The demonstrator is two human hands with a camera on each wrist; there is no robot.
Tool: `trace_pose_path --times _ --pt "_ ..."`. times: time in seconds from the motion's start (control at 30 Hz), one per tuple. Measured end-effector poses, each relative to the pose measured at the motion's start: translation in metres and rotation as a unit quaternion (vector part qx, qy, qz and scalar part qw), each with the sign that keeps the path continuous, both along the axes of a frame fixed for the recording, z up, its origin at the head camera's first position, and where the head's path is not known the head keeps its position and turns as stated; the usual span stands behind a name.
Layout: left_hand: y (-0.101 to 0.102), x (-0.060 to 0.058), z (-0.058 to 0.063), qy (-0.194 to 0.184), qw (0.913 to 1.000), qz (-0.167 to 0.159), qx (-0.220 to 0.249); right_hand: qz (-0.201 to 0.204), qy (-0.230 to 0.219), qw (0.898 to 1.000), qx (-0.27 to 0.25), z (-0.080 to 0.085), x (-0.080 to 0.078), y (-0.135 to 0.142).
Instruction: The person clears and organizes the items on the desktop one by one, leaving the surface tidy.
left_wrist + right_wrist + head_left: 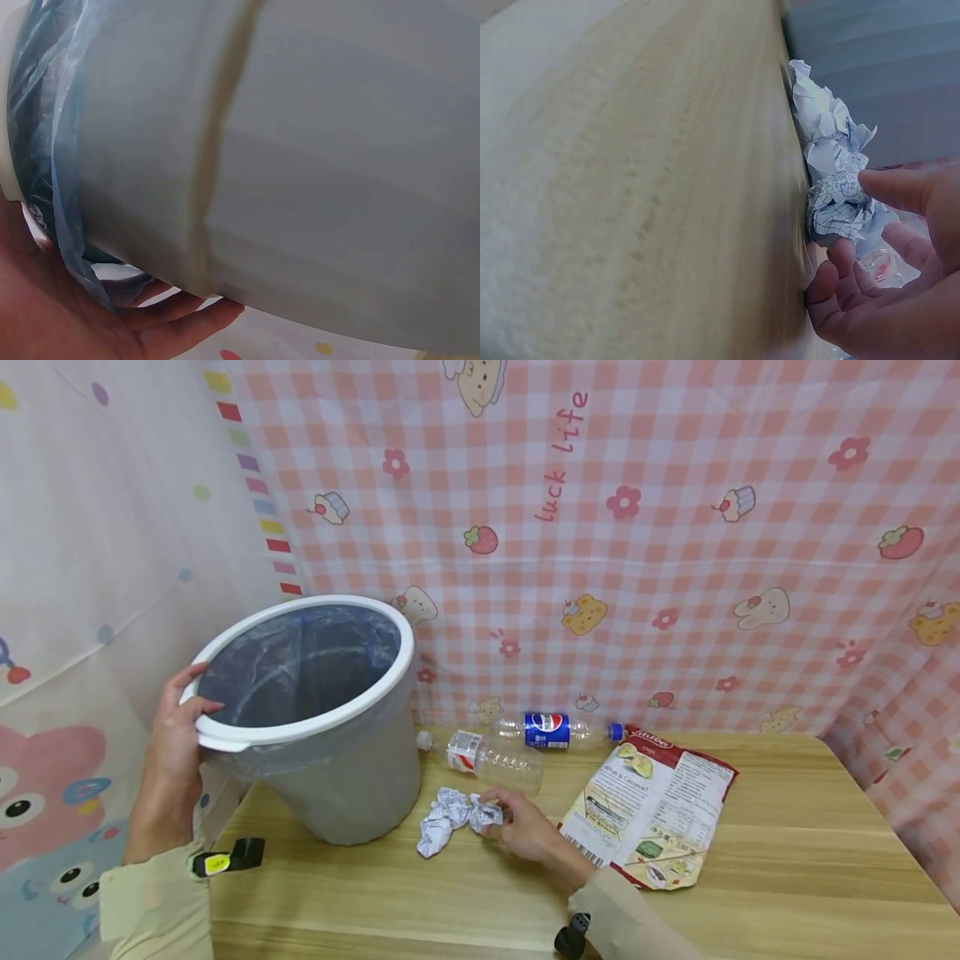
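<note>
In the head view my left hand [174, 727] grips the white rim of a grey trash can [360, 785] at the left. A translucent bluish bag [67, 150] lines the can and hangs over its outside in the left wrist view. Several crumpled paper balls lie on the table just right of the can. My right hand [525, 831] pinches the nearest paper ball [836, 206] between thumb and fingers. It touches the other crumpled paper [442, 822] beside it. The part of the ball behind my fingers is hidden.
Behind the paper lie a clear bottle with a white cap [510, 762] and a clear bottle with a blue label [581, 732]. A flattened chip bag [652, 810] rests to the right on the wooden table [810, 843]. A pink checked curtain [675, 560] stands behind.
</note>
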State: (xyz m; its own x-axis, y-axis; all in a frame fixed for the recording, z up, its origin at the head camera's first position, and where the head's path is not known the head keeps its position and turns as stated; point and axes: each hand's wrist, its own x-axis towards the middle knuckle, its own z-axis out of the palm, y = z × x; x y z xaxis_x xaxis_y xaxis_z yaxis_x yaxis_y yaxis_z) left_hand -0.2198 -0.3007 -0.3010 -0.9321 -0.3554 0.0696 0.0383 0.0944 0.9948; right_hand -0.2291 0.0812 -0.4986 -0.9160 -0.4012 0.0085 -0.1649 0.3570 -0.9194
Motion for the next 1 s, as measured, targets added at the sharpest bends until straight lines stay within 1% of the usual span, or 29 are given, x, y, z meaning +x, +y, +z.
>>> trace_pose_path --times 0.1,0.27,0.4,0.47,0.6,0.83,1.0 --pt "0.0 0.0 0.0 0.001 1.0 -0.001 0.002 -0.002 -0.01 1.0 -0.002 0.001 0.0 0.0" --pt "0.0 -0.001 0.001 0.003 1.0 -0.003 0.005 -0.015 -0.028 0.999 0.01 0.004 0.002 0.002" --pt "0.0 -0.001 0.001 -0.001 1.0 -0.003 0.0 -0.029 -0.029 0.999 0.02 0.011 0.002 0.004" --pt "0.0 -0.002 0.001 0.0 1.0 -0.003 -0.002 -0.032 -0.022 0.999 0.022 0.013 0.001 0.005" --pt "0.0 -0.002 0.002 -0.001 1.0 -0.001 -0.004 -0.032 -0.022 0.999 0.015 0.017 0.0 0.006" --pt "0.0 -0.002 0.001 -0.003 1.0 0.001 -0.003 -0.031 -0.04 0.999 -0.01 0.025 0.0 0.008" --pt "0.0 0.0 0.0 -0.001 1.0 0.003 -0.002 -0.033 -0.019 0.999 -0.007 0.033 -0.002 0.009"
